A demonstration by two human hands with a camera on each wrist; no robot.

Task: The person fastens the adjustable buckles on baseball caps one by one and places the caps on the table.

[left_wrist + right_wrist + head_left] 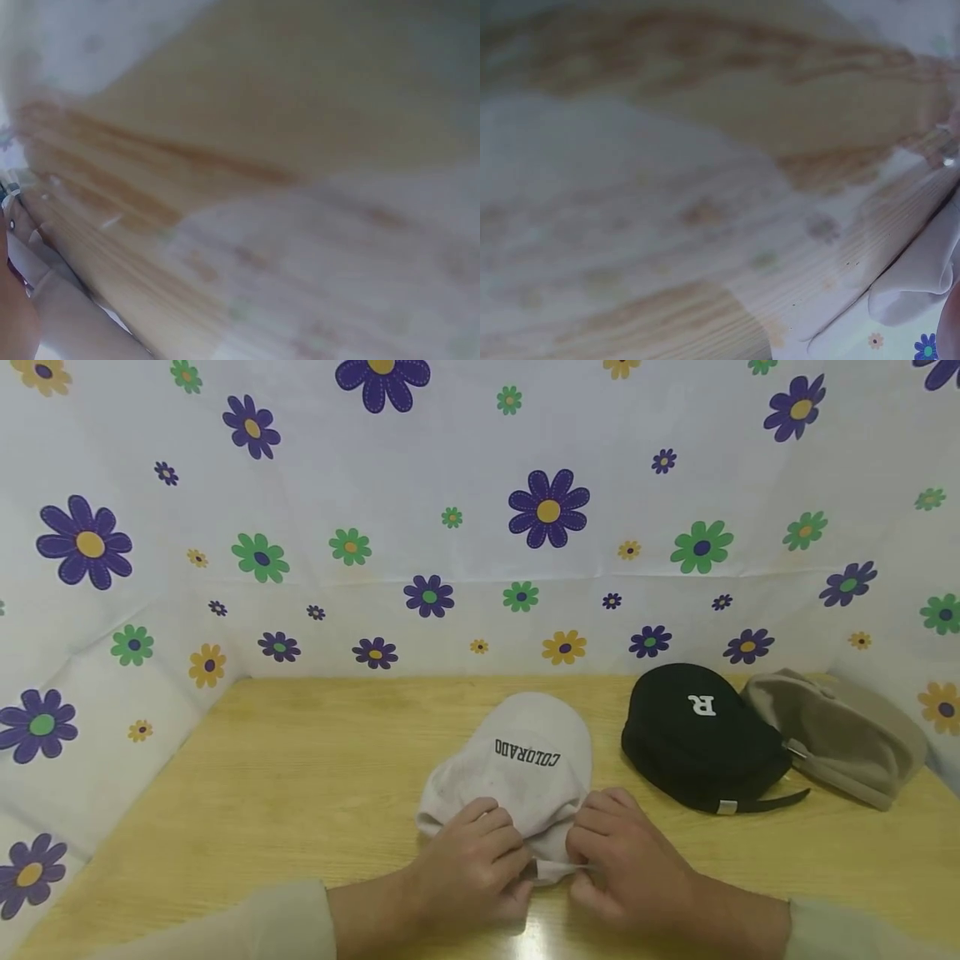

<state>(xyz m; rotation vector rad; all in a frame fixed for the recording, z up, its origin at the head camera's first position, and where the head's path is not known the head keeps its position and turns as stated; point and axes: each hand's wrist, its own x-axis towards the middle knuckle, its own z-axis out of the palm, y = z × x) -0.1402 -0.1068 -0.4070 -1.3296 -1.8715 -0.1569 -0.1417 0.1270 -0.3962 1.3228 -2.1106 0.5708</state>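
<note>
A pale cap lettered COLORADO lies on the table in front of me, its lettering upside down in the head view. My left hand grips the cap's near left edge, fingers curled over the strap end. At the near right edge my right hand pinches the other end of the strap. Between the two hands the narrow strap spans the gap. The fingertips are partly hidden behind the knuckles. Both wrist views are blurred and show mostly table and cloth.
To the right sit a black cap with a white R and a loose strap, and a tan cap touching it. The wooden table meets a white cloth printed with flowers at the back and sides.
</note>
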